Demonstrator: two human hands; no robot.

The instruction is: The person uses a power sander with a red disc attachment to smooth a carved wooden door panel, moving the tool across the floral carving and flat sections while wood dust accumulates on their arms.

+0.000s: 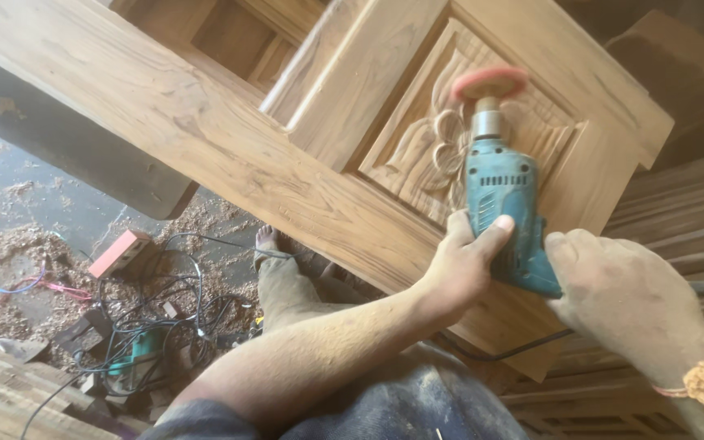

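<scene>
Between both hands, teal drill (502, 213), gripped left (464, 263), right (617, 295)

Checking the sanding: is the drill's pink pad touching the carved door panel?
Cannot tell. In the head view the pink pad overlaps the carved panel, but from above no contact or gap shows.

Both hands, left hand (464, 265) and right hand (625, 297), grip teal drill (500, 213); pad on carved door (417, 155).

The teal drill (503, 216) carries a pinkish-red sanding disc (490, 81) at twelve o'clock over the tan wooden door (230, 138), its panel (417, 155) carved with a flower pattern.
</scene>
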